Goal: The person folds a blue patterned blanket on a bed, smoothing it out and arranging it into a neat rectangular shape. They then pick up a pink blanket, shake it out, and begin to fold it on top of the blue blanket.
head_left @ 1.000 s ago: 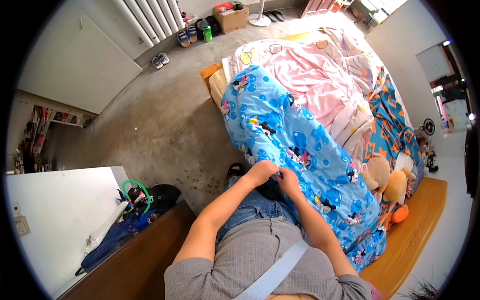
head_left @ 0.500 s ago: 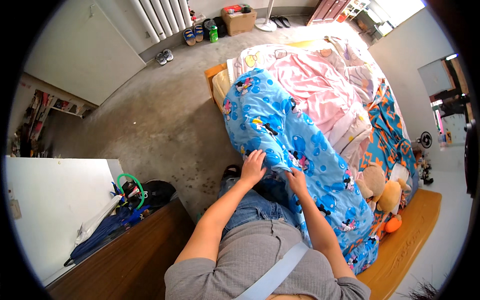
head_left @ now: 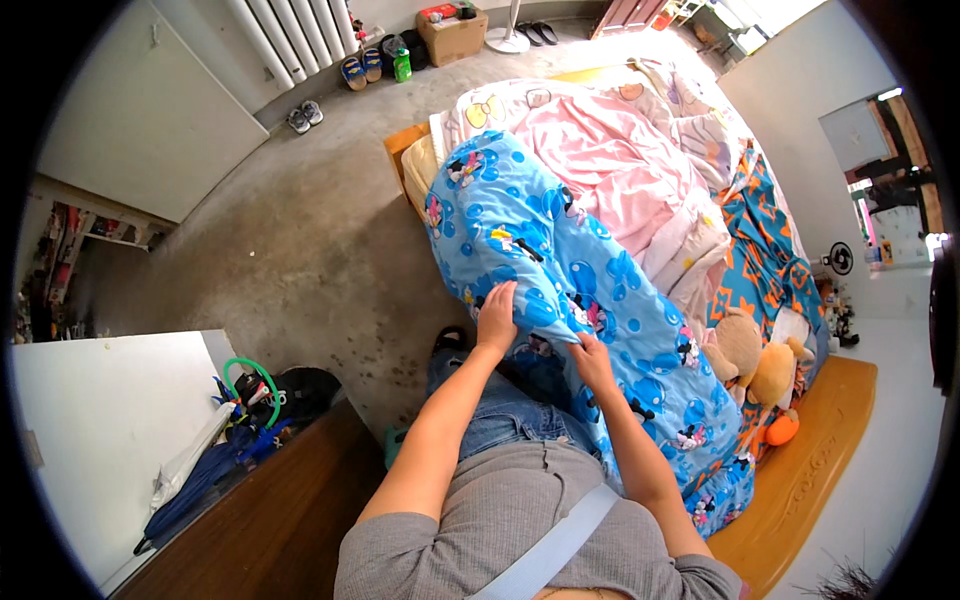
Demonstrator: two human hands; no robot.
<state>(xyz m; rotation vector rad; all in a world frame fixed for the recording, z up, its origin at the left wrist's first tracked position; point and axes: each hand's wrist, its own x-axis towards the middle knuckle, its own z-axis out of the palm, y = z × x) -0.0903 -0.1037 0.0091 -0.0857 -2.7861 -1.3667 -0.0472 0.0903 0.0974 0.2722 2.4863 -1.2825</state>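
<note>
A blue quilt [head_left: 505, 205] with a cartoon-figure and bubble print lies along the near side of the bed. My right hand [head_left: 592, 362] pinches its near edge, thumb on top. To the left, my left hand [head_left: 496, 318] is closed at the same edge, fingers together over the cloth; its thumb side is partly hidden. Between my hands the edge is lifted, and its underside shows above my legs. Beyond the quilt lies a rumpled pink blanket [head_left: 605, 165].
A wooden headboard [head_left: 800, 470] stands at the right, with plush toys [head_left: 738, 342] and an orange ball [head_left: 782, 428] beside it. A dark brown wooden surface [head_left: 270, 500] and folded umbrellas [head_left: 195, 490] are at left. Shoes and a cardboard box [head_left: 452, 38] line the far wall.
My left hand has shifted slightly left and its spread fingers have drawn together at the quilt's edge. My right hand keeps its pinch. The whole view has shifted a little.
</note>
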